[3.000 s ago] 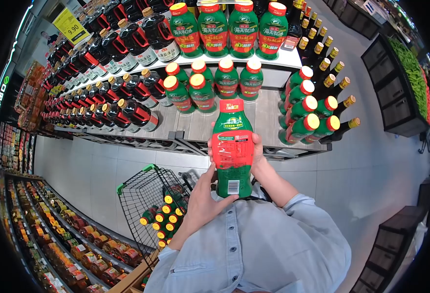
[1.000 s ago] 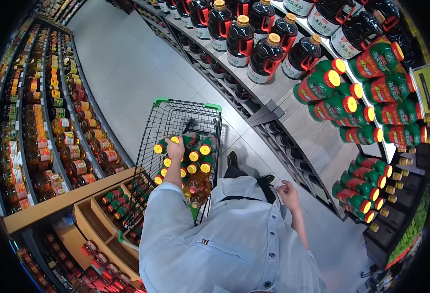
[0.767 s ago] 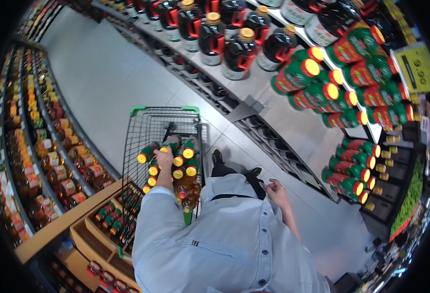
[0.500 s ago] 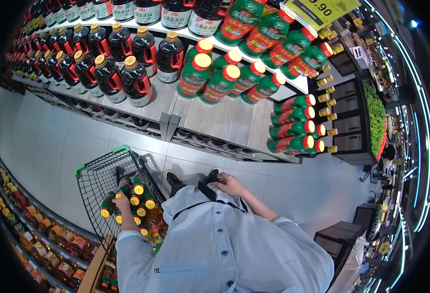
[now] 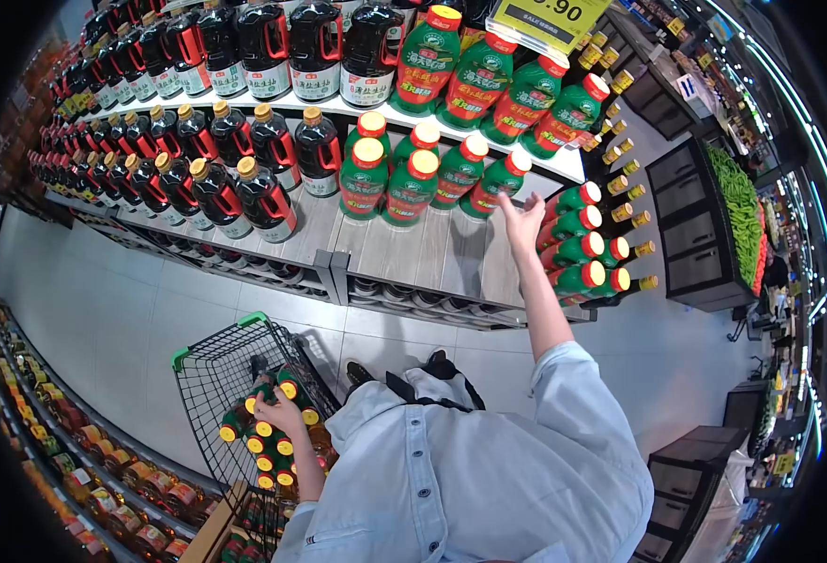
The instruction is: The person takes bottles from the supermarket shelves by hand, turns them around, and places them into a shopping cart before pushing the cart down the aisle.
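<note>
My right hand (image 5: 523, 223) is stretched out over the wooden display shelf, fingers apart. Its fingertips are beside a green sauce bottle (image 5: 494, 190) with a red label and yellow-topped cap; whether they touch it I cannot tell. More bottles of that kind, such as the sauce bottle (image 5: 407, 199) in the front row, stand upright to its left. Low on the left, my left hand (image 5: 282, 413) is over the wire shopping cart (image 5: 209, 389), fingers spread loosely among yellow-capped green bottles (image 5: 265, 448). Part of the cart's load is hidden by my arm.
Dark soy sauce jugs (image 5: 265, 208) with red handles fill the shelf's left side. Green bottles lie stacked (image 5: 573, 251) at the shelf's right end. A yellow price sign (image 5: 552, 21) hangs above. Behind the cart runs a shelf of oil bottles (image 5: 118, 469). Green vegetables (image 5: 737, 211) are at right.
My right hand has risen from beside my waist to the green bottles on the shelf. My left hand stays over the cart, its fingers looser on the bottles. The view has shifted slightly.
</note>
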`<state>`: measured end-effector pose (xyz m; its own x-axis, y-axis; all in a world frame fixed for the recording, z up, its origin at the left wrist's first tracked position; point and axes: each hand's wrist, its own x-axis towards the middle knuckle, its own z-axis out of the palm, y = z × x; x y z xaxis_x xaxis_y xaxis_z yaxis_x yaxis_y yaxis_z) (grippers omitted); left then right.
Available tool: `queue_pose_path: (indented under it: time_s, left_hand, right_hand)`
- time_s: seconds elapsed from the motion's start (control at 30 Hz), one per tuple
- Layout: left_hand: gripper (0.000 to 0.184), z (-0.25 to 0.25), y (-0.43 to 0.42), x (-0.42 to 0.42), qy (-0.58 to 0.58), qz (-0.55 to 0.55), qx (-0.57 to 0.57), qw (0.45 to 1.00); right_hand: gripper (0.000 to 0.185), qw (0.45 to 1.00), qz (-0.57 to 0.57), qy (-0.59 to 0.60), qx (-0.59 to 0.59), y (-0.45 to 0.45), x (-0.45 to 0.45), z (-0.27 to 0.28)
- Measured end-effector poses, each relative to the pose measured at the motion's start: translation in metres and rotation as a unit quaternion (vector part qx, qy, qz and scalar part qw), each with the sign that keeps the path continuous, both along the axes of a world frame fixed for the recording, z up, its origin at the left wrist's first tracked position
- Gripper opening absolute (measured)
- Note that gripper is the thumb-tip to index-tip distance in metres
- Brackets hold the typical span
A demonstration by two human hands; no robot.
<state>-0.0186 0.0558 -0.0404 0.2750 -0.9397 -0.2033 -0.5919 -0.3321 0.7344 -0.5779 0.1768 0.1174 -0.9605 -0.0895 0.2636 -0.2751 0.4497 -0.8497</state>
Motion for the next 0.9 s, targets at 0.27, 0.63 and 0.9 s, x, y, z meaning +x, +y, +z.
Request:
queue_pose_path:
  time_s: [0.27, 0.63, 0.9]
  left_hand:
    - [0.038, 0.054, 0.04, -0.058, 0.084, -0.135, -0.073, 0.985]
    - [0.021, 0.078, 0.033, -0.103, 0.231, -0.261, -0.075, 0.934]
    - [0.065, 0.11, 0.002, -0.17, 0.505, -0.467, 0.307, 0.658]
  right_hand:
    - [0.081, 0.987, 0.114, -0.096, -0.062, -0.027, -0.084, -0.014]
    - [0.058, 0.991, 0.07, 0.1, 0.056, -0.001, 0.034, 0.035]
    - [0.038, 0.898, 0.264, -0.346, -0.069, 0.016, 0.145, 0.113]
